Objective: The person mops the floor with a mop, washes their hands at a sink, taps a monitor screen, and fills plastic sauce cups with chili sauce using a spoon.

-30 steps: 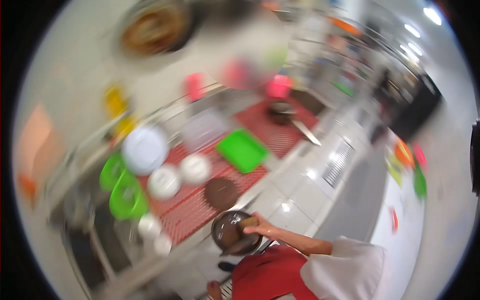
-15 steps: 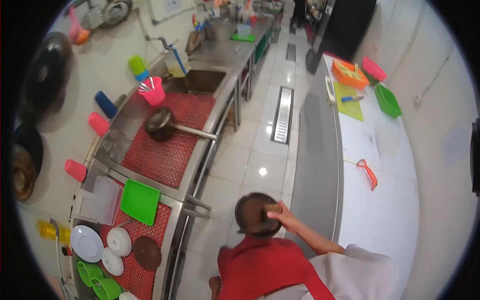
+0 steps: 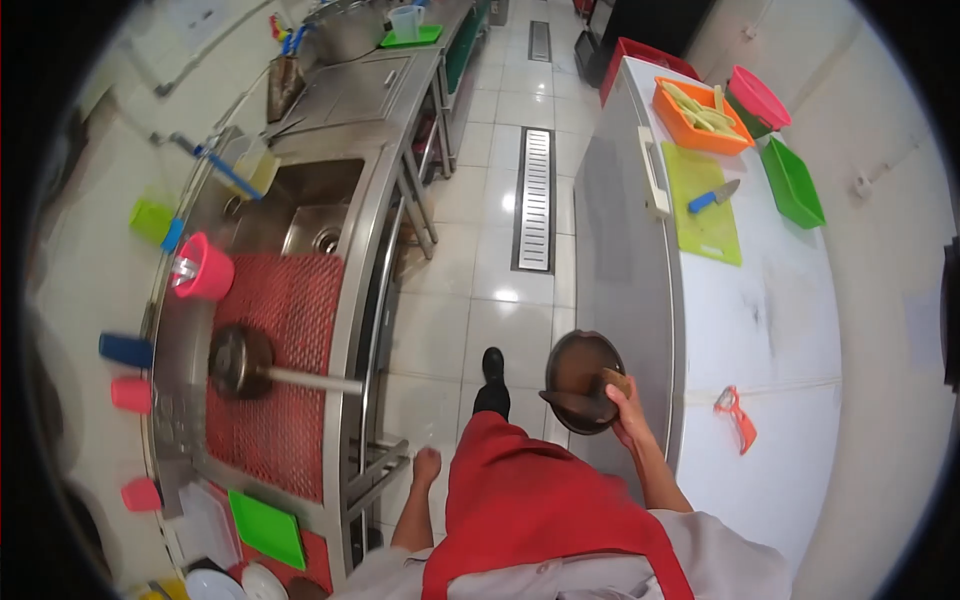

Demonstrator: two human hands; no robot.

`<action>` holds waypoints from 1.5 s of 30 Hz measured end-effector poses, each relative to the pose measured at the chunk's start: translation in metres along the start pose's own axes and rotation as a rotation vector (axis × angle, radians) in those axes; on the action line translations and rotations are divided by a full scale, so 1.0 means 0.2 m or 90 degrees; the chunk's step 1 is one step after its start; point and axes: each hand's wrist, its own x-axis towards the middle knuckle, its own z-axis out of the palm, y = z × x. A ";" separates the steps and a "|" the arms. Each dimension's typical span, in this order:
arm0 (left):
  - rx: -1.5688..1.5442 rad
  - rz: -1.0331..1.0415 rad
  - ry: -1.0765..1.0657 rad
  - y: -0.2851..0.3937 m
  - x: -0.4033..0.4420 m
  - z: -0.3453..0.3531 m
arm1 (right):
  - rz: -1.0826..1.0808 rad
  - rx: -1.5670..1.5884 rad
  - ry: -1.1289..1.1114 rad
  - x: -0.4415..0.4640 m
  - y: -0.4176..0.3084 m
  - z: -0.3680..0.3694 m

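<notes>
My right hand [image 3: 626,405] is closed on the rim side of a dark round pan [image 3: 580,365], at a short brown grip-like piece. The pan is tilted so its brown inside shows, and a curved darker shape lies across its lower part; I cannot make out what that is. My left hand [image 3: 427,466] hangs low beside the red apron [image 3: 540,490], fingers curled, with nothing visible in it. It is nearest the steel frame of the sink counter.
Left, a sink counter bears a red mat [image 3: 300,430], a long-handled pot [image 3: 240,362] and a pink cup [image 3: 205,268]. On the white worktop [image 3: 760,520] at right are a peeler [image 3: 738,420], a knife [image 3: 712,196] on a green board [image 3: 705,235] and an orange basket [image 3: 700,135]. A drain [image 3: 536,200] crosses the floor.
I have moved forward along the aisle, and a black shoe now shows. The pan, still in my right hand, has shifted right in view. My left hand has come further into view.
</notes>
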 end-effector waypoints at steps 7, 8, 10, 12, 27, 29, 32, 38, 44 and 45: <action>-0.006 0.317 0.097 1.88 1.70 -0.46 | -0.035 0.088 0.073 0.50 -0.63 0.25; -0.049 0.362 0.124 2.15 1.88 -0.53 | -0.051 0.086 0.074 0.59 -0.70 0.28; -0.124 0.399 0.108 2.71 2.15 -0.70 | -0.072 0.103 0.079 0.79 -0.85 0.38; -0.214 0.435 0.075 3.14 2.51 -0.78 | -0.093 0.142 0.095 1.05 -1.03 0.49; 0.296 -0.012 -0.374 3.19 3.54 -0.99 | -0.170 0.164 -0.005 3.82 -2.68 1.12; 0.084 -0.206 -0.285 3.28 3.57 -1.01 | -0.183 0.134 0.010 4.11 -2.87 1.17; -0.028 -0.265 -0.248 3.52 3.80 -0.97 | -0.187 0.075 0.071 4.50 -3.15 1.23; -0.201 -0.273 -0.216 4.26 4.90 -0.81 | -0.197 0.005 0.181 5.54 -3.63 1.38; 0.226 0.104 0.000 5.51 6.62 -1.09 | -0.193 -0.057 0.286 6.53 -4.34 1.49; 0.120 0.148 0.056 5.70 6.89 -1.17 | -0.178 -0.066 0.304 6.59 -4.42 1.51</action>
